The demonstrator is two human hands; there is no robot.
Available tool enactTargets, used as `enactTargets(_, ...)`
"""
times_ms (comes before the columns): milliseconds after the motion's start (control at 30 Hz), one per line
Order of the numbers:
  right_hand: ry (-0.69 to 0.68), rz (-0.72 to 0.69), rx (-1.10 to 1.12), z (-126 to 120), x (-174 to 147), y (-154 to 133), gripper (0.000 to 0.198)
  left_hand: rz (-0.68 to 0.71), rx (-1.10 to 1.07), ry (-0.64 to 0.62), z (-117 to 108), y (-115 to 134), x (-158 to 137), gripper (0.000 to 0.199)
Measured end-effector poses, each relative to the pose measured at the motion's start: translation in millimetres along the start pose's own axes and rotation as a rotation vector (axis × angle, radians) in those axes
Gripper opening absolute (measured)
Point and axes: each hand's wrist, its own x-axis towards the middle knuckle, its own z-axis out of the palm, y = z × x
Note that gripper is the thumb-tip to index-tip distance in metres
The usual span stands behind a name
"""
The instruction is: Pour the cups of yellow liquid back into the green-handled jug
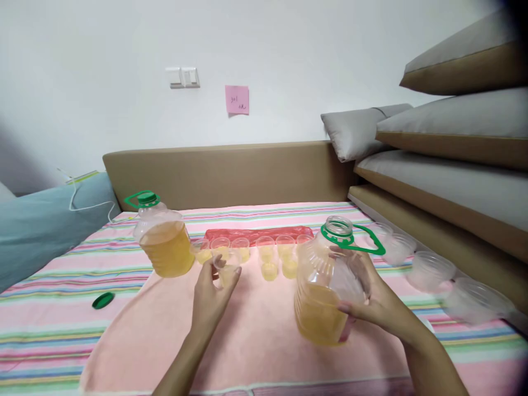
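My left hand (214, 291) is closed around a clear plastic cup (227, 268) with a little pale yellow liquid in it. In my right hand (367, 297) is a large clear plastic jug (319, 291), gripped by its side. Its mouth is uncapped, a green carry handle (373, 240) sticks out from the neck, and yellow liquid fills its lower part. Just beyond my hands stand several small cups (269, 269) of yellow liquid, set in rows. Part of the jug hides the rightmost cups.
At the left stands a second, capped jug (167, 247) of yellow liquid, with a loose green cap (103, 300) nearer me. A red plastic bag (259, 234) lies behind the cups. Stacked clear containers (431, 269) line the right, beside piled cushions (449, 165). A pink mat (136, 341) covers striped cloth.
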Motion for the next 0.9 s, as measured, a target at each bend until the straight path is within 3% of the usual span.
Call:
enactTargets(267, -0.019, 0.024, 0.122, 5.7, 2.6, -15.3, 0.091, 0.174, -0.006, -0.114, -13.1, 103.2, 28.9, 0.059)
enactTargets(467, -0.028, 0.023, 0.138, 6.5, 3.9, -17.7, 0.093, 0.312, -0.026, -0.336, -6.2, 169.8, 42.9, 0.054)
enactTargets(633, -0.013, 0.004, 0.118, 7.5, 5.9, -18.9, 0.09, 0.399, 0.018, -0.434, 3.5, 198.0, 50.0, 0.049)
enactTargets(900, -0.008, -0.022, 0.086, 7.7, 6.0, -16.2, 0.095, 0.434, 0.091, -0.493, 13.0, 218.9, 49.1, 0.047)
